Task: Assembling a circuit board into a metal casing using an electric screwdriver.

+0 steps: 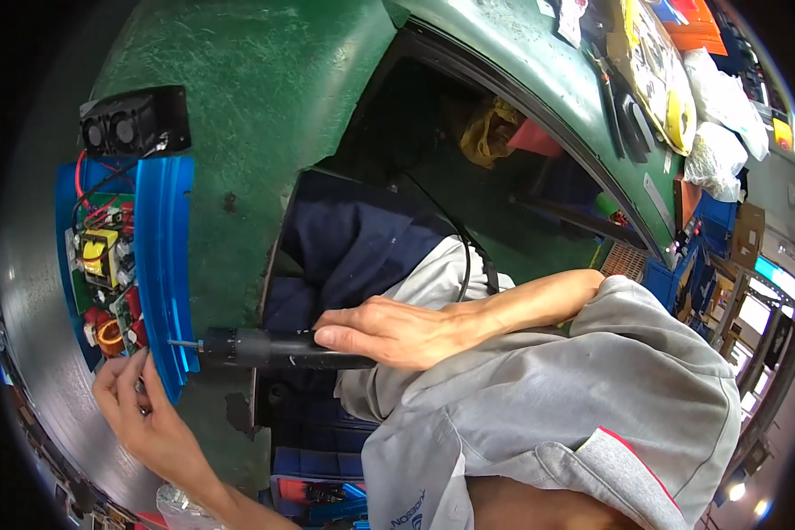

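A blue metal housing (164,256) stands on the green worktop at the left, open on one side. Inside it sits a circuit board (84,281) with a yellow transformer (98,257), a copper-wound coil (109,332) and red and black wires. My left hand (146,411) is closed at the housing's near end, fingertips against its edge and the board; a small shiny bit shows between the fingers, too small to name. In my right hand (389,331) lies a black electric screwdriver (274,348), held level. Its bit meets the housing's side wall, close to my left fingers.
A black panel with two small fans (125,131) lies beyond the housing, wired to it. The green worktop (238,106) has a cut-out at my lap. Tools, a roll of yellow tape (680,119) and plastic bags (715,163) lie at the far right.
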